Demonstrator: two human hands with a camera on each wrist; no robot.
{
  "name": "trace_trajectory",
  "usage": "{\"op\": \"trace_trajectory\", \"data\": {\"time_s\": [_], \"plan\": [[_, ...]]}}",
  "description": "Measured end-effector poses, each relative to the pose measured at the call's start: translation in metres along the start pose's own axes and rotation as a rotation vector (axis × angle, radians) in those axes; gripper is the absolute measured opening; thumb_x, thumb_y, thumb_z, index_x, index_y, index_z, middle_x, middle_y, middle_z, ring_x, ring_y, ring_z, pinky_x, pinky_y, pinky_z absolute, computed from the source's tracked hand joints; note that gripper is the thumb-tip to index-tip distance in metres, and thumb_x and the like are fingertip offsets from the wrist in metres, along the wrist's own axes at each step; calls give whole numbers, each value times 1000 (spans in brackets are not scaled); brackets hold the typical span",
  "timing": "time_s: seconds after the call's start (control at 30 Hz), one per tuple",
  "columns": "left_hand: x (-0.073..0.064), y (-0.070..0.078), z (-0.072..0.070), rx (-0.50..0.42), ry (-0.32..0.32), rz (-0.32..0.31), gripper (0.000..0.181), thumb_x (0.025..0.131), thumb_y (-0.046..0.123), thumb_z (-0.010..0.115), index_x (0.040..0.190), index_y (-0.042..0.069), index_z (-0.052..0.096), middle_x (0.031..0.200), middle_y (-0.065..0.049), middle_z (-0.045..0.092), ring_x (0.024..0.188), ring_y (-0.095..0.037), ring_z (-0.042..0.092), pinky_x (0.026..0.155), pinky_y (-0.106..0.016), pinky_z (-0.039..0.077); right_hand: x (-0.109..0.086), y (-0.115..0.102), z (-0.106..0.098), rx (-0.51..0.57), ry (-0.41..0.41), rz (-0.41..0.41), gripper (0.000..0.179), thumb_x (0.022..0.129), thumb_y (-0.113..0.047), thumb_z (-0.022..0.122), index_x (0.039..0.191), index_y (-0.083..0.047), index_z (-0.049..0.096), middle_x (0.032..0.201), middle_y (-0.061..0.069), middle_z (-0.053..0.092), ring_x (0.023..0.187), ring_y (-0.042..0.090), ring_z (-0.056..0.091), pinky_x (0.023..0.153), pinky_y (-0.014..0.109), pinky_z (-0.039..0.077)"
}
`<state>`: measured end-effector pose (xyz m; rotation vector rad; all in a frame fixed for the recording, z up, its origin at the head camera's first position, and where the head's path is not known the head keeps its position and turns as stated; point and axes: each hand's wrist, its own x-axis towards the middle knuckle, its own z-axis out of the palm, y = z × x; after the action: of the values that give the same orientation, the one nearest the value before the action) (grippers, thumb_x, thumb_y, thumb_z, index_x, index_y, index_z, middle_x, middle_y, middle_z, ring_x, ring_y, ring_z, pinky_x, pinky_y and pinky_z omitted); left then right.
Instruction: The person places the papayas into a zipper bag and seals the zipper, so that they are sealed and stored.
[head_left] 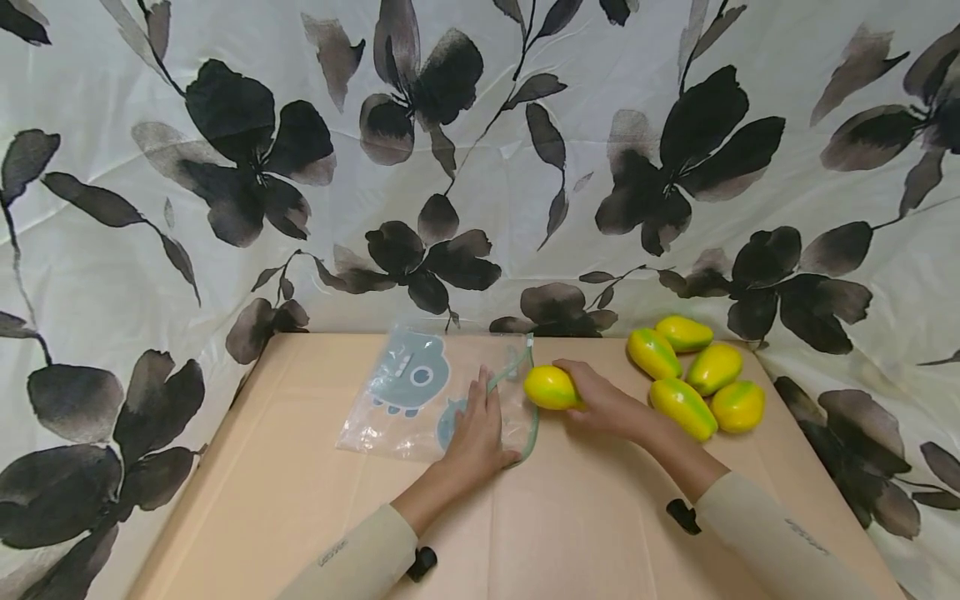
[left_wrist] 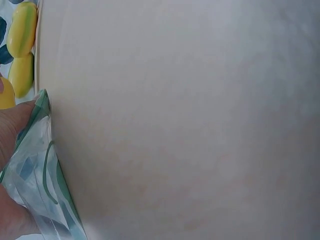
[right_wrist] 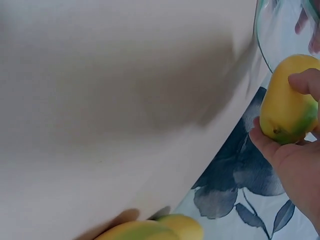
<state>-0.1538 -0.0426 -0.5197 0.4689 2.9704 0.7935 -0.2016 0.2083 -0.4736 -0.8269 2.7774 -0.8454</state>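
Note:
My right hand (head_left: 603, 402) grips a yellow mango (head_left: 550, 388) with a green patch, thumb on one side and fingers on the other in the right wrist view. The mango is at the green-edged mouth of a clear plastic bag (head_left: 390, 429) printed with blue cartoon creatures. Whether it touches the bag, I cannot tell. My left hand (head_left: 474, 433) lies over the bag near that mouth, fingers straight. In the left wrist view, its finger and thumb (left_wrist: 17, 215) stand apart against the bag's plastic, the mouth partly spread between them.
Several more yellow-green mangoes (head_left: 681, 408) lie clustered at the right on the cardboard surface (head_left: 570, 533). Behind and around the board hangs a white cloth (head_left: 525, 208) with dark floral print. The board's far edge runs just behind the bag and mangoes.

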Motion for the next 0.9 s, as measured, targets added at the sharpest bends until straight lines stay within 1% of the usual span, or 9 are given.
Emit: {"op": "trace_trajectory", "data": {"time_s": [0.13, 0.23, 0.33, 0.47, 0.6, 0.73, 0.83, 0.9], "plan": [[-2, -2, 1, 4, -17, -2, 124, 69, 38, 97, 160, -5, 23, 174, -14, -10, 159, -41, 12, 110, -73, 36, 6, -3, 5, -17, -6, -48, 75, 87, -3, 75, 151, 5, 35, 148, 24, 48, 135, 40, 49, 116, 58, 40], [-3, -2, 1, 8, -14, 5, 123, 70, 38, 96, 160, -5, 23, 174, -14, -10, 159, -42, 12, 111, -73, 36, 10, -6, 6, -11, -9, -48, 76, 90, -6, 77, 152, 3, 35, 150, 23, 48, 136, 39, 50, 116, 57, 40], [-2, -3, 1, 14, -7, 15, 121, 71, 39, 96, 159, -5, 26, 174, -15, -9, 159, -42, 13, 110, -73, 36, 14, -9, 7, 6, -19, -8, 75, 90, -11, 79, 151, 1, 36, 148, 19, 51, 132, 35, 54, 115, 54, 43], [-1, -3, 1, 6, -9, 13, 120, 70, 38, 96, 159, -4, 27, 174, -14, -9, 159, -42, 13, 110, -74, 35, 19, -11, 12, -1, -12, 12, 71, 91, -14, 80, 148, 1, 41, 144, 18, 54, 128, 33, 56, 114, 52, 45], [0, -3, 1, 4, -14, 3, 122, 71, 39, 96, 160, -4, 23, 175, -12, -10, 159, -41, 12, 110, -73, 36, 21, -9, 19, -65, 30, 4, 69, 93, -21, 78, 150, -2, 45, 142, 19, 55, 128, 36, 56, 111, 54, 46], [0, -2, 0, 19, -16, 4, 123, 72, 40, 95, 161, -4, 21, 174, -12, -10, 159, -40, 13, 110, -73, 37, 23, -10, 27, -130, 77, 51, 70, 93, -31, 77, 151, -7, 47, 140, 17, 59, 123, 36, 59, 107, 54, 49], [0, -1, -1, 20, -28, 1, 123, 73, 41, 94, 161, -3, 21, 174, -12, -11, 160, -40, 12, 110, -73, 37, 25, -13, 30, -135, 96, 104, 70, 92, -37, 78, 147, -7, 48, 138, 15, 62, 118, 33, 62, 103, 51, 52], [0, -1, -1, 15, -35, -3, 123, 73, 40, 94, 161, -3, 21, 174, -12, -11, 160, -40, 12, 110, -73, 36, 26, -15, 31, -117, 104, 122, 69, 91, -38, 79, 143, -6, 48, 135, 15, 63, 114, 31, 63, 101, 50, 53]]}}
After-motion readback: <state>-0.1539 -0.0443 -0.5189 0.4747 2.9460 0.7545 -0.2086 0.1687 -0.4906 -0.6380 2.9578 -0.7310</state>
